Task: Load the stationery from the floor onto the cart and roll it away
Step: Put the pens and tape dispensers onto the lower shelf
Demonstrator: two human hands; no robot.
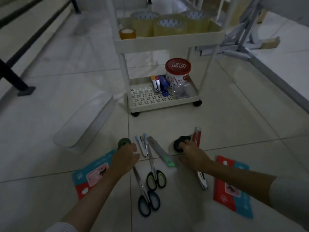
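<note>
A white two-tier cart (168, 41) stands ahead; tape rolls (144, 22) fill its top tray, and a red-lidded tub (178, 67) and a blue stapler (163, 86) sit on the bottom tray. On the floor lie two pairs of scissors (154, 173), a green-tipped cutter (160, 151), a red cutter (196, 136) and two packets (91, 174). My left hand (125, 158) rests on a green tape dispenser (123, 143). My right hand (192, 152) has its fingers on a black tape dispenser (179, 144). Whether either hand grips its dispenser is unclear.
A white rectangular lid or tray (87, 123) lies on the tiles at left. Black frame legs (15, 77) stand far left. A grey table frame (242, 47) stands at right behind the cart. The light is dim.
</note>
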